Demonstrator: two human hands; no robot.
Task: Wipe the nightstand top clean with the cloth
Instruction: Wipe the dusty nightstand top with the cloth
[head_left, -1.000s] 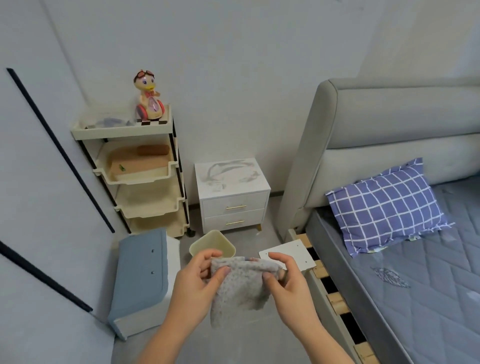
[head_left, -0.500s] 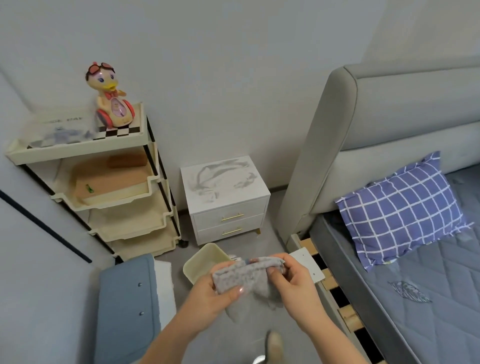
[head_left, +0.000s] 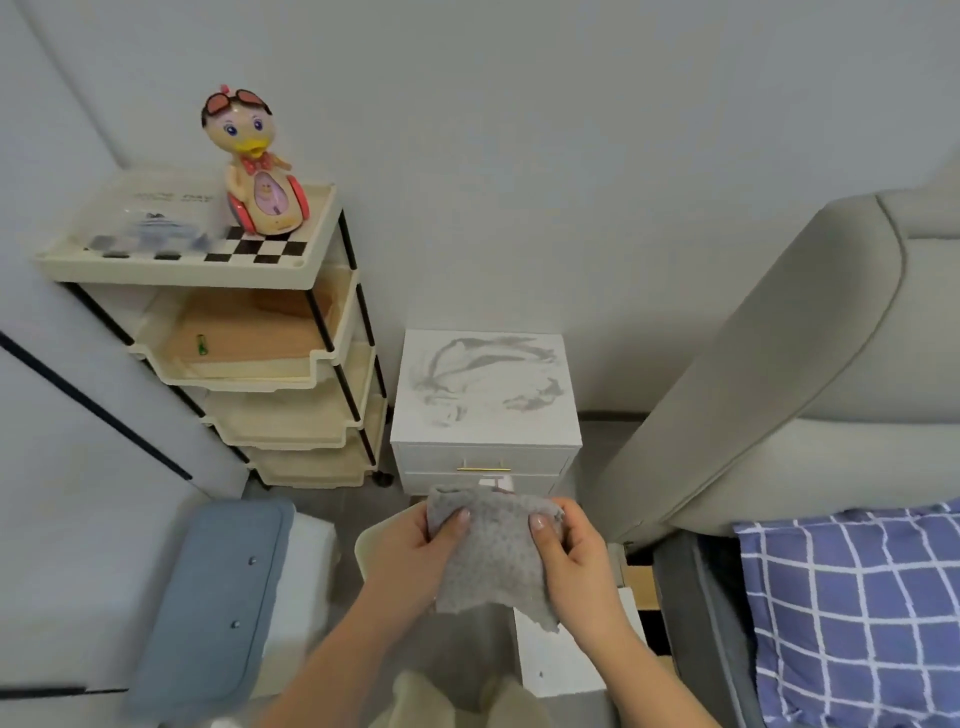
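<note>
Grey upholstered headboard (head_left: 810, 374) fills right side, blue checked pillow (head_left: 857, 613) below it. Cream tiered cart (head_left: 244, 364) at left, duck toy (head_left: 260, 166) on its top shelf. White nightstand (head_left: 485, 410) between cart and headboard, top smeared with grey dust (two drawers, gold handles). My left hand (head_left: 410, 556) and right hand (head_left: 571, 561) each pinch upper corner of grey cloth (head_left: 493, 556), held in air in front of nightstand, not touching it.
</note>
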